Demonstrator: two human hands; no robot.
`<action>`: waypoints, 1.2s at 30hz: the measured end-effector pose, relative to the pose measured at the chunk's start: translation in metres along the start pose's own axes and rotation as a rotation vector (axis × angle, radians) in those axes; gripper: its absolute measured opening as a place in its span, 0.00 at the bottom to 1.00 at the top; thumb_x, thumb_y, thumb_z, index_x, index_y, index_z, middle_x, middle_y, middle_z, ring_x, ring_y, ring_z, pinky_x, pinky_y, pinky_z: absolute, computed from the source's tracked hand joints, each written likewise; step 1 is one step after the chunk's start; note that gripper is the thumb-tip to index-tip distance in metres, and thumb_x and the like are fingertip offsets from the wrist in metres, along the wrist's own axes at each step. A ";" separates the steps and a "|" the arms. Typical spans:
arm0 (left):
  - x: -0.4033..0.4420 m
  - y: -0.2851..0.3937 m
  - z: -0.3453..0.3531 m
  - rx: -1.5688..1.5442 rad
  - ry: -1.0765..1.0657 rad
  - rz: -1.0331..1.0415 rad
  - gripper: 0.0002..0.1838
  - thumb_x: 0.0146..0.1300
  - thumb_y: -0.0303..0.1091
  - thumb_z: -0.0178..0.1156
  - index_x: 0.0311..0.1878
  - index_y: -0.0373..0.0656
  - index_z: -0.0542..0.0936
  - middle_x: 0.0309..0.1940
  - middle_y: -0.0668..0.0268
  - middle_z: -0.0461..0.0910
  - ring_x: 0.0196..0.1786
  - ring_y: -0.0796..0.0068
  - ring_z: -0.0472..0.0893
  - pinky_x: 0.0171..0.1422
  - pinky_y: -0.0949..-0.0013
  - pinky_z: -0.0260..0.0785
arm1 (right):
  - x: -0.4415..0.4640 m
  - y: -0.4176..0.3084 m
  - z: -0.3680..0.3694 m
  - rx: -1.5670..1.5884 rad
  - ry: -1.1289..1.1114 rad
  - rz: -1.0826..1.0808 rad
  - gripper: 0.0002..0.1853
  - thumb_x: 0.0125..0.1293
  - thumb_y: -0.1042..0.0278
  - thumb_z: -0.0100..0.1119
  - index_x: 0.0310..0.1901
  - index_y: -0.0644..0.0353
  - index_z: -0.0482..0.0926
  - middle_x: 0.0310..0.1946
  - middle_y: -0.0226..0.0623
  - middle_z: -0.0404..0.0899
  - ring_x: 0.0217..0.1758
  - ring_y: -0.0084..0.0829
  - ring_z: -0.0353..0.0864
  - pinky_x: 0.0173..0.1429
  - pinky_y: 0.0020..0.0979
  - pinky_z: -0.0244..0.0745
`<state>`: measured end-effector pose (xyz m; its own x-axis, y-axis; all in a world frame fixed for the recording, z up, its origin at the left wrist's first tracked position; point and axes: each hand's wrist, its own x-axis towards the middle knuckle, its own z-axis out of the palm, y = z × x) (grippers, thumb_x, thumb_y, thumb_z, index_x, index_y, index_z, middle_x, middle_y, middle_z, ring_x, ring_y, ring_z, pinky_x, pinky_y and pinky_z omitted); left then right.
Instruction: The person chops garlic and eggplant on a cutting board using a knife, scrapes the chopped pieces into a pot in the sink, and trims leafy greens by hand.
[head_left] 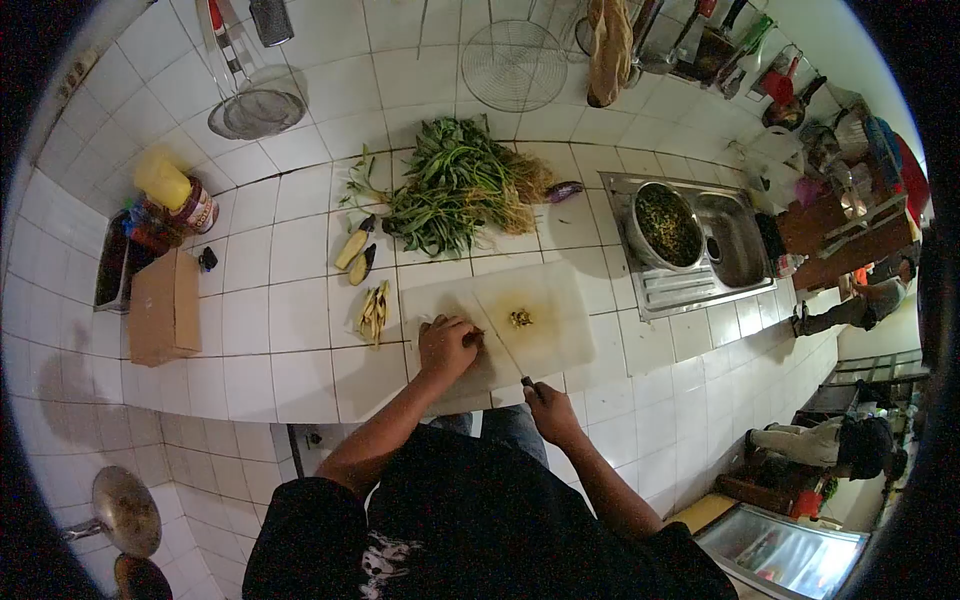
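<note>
Well, a long white tiled counter [300, 300] is running in front of the person, and a shiny metal sink [690, 292] is sitting in it to the right. A big heap of leafy greens [440, 190] is lying at the back, near the wall, with its stringy roots pointing right. Closer in, a pale cutting board [560, 300] is lying flat on the tiles. A round metal bowl [637, 242] full of chopped green bits is resting on the sink, beside the open basin.

The left hand [448, 346] is pressing down on the left part of the board, its fingers bunched together. It seems to be pinching a small dark piece [473, 338], but the fingers are hiding most of it. The right hand [551, 410] is wrapping around the handle of a knife [503, 344], and the blade is slanting over the board, between the left hand and a little pile of cut bits [521, 318].

Left of the board, some pale strips [374, 314] are lying in a bunch. Two cut eggplant pieces [354, 247] are lying just behind them, and a small purple eggplant [565, 191] is lying by the roots.
</note>
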<state>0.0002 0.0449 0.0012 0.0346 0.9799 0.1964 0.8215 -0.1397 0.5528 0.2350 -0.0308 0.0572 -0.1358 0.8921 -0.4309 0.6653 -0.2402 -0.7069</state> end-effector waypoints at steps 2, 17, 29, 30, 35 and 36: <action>-0.001 -0.001 0.004 0.026 0.011 0.004 0.09 0.49 0.39 0.70 0.33 0.50 0.86 0.36 0.70 0.83 0.45 0.62 0.80 0.50 0.52 0.66 | -0.008 0.004 -0.001 -0.020 -0.043 0.047 0.21 0.75 0.53 0.50 0.38 0.68 0.76 0.24 0.52 0.77 0.28 0.45 0.77 0.36 0.43 0.70; 0.003 0.003 -0.007 -0.001 -0.076 -0.054 0.10 0.45 0.37 0.70 0.33 0.50 0.86 0.37 0.71 0.84 0.46 0.64 0.80 0.50 0.53 0.68 | -0.015 0.000 0.017 -0.185 0.032 0.018 0.20 0.74 0.52 0.50 0.40 0.65 0.76 0.27 0.59 0.78 0.36 0.63 0.79 0.39 0.54 0.71; 0.002 -0.003 -0.004 0.022 -0.057 -0.026 0.08 0.47 0.39 0.71 0.30 0.49 0.85 0.33 0.72 0.84 0.42 0.65 0.81 0.48 0.55 0.68 | -0.007 0.004 0.008 -0.092 0.057 -0.025 0.20 0.74 0.52 0.51 0.41 0.66 0.77 0.25 0.56 0.78 0.32 0.57 0.80 0.37 0.49 0.72; 0.002 -0.006 -0.002 0.023 -0.055 -0.022 0.08 0.47 0.39 0.71 0.30 0.49 0.85 0.33 0.72 0.84 0.42 0.65 0.81 0.48 0.55 0.68 | -0.010 0.005 0.006 -0.084 0.034 -0.011 0.21 0.74 0.52 0.51 0.41 0.67 0.77 0.25 0.56 0.78 0.31 0.56 0.80 0.37 0.48 0.72; -0.002 -0.005 0.000 -0.021 -0.012 0.003 0.07 0.47 0.36 0.70 0.31 0.49 0.85 0.34 0.71 0.84 0.44 0.65 0.81 0.48 0.55 0.68 | -0.025 0.008 0.005 -0.054 -0.041 0.029 0.21 0.75 0.52 0.49 0.41 0.67 0.77 0.26 0.56 0.78 0.32 0.54 0.80 0.38 0.46 0.72; -0.003 -0.006 0.002 -0.021 -0.012 0.002 0.07 0.47 0.36 0.70 0.31 0.49 0.85 0.34 0.71 0.84 0.44 0.65 0.81 0.48 0.55 0.68 | -0.027 0.008 0.006 -0.027 -0.032 0.029 0.21 0.75 0.52 0.49 0.41 0.67 0.77 0.26 0.56 0.78 0.32 0.54 0.80 0.38 0.47 0.72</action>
<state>-0.0043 0.0430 -0.0042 0.0431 0.9812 0.1882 0.8094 -0.1447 0.5692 0.2390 -0.0594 0.0600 -0.1392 0.8722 -0.4688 0.6890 -0.2547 -0.6785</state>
